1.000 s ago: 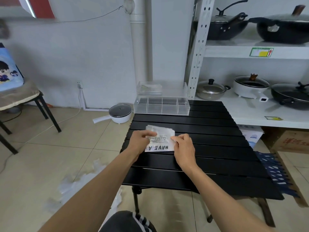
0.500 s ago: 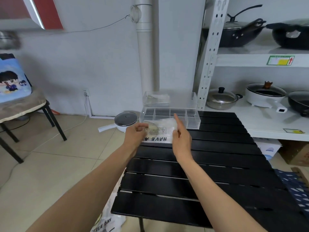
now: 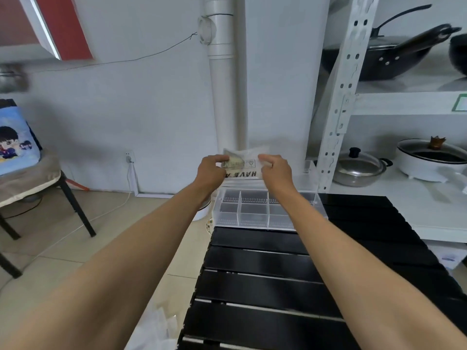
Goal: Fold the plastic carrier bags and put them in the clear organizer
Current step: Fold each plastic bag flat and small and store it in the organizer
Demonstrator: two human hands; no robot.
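Since the earlier frame, the folded bag is lifted higher and is now held in the air above the clear organizer. It is pinched at its left edge by the left hand and at its right edge by the right hand.

At centre frame we see a translucent white folded bag with black lettering. Below it the clear organizer shows grey dividers on a black slatted table. At far left a blue cushion bears a cartoon figure; upper left, a red panel.
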